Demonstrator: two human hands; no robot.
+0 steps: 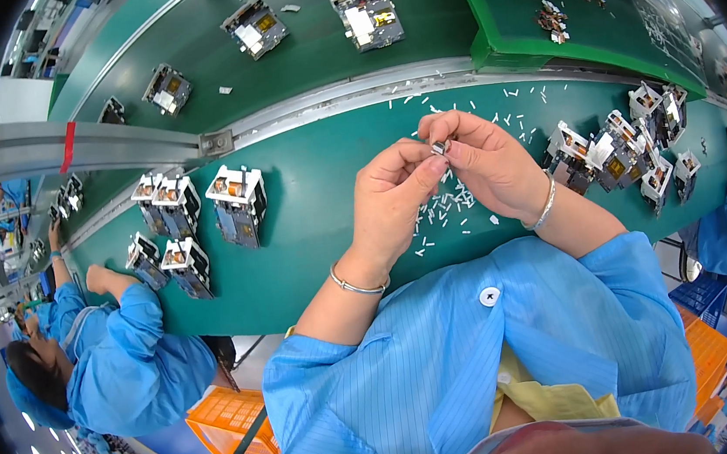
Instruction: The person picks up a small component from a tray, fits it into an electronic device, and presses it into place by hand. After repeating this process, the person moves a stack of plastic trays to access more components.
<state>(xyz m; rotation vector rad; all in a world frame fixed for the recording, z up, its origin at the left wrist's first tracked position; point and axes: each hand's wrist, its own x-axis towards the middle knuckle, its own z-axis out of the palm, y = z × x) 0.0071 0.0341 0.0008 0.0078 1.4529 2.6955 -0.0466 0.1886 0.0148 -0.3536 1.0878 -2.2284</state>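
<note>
A small silvery metallic part (438, 147) is pinched at the fingertips above the green worktable (314, 258). My left hand (391, 198) closes on it with thumb and forefinger. From the other side, my right hand (498, 166) grips it too, its fingers covering much of the part, so its exact kind is hidden. Many thin white strips (445, 208) lie scattered on the tabletop under and beyond my hands. To the right stand several black-and-white device modules (616, 163) with coppery coils, and more such modules (239, 206) are on the left.
Behind a metal rail (325, 101), a green belt carries further modules (367, 16). A green-edged tray (578, 49) at the far right holds a pile of small scraps (552, 21). Co-workers in blue (132, 363) sit at both sides. Orange crates (234, 423) stand below the table.
</note>
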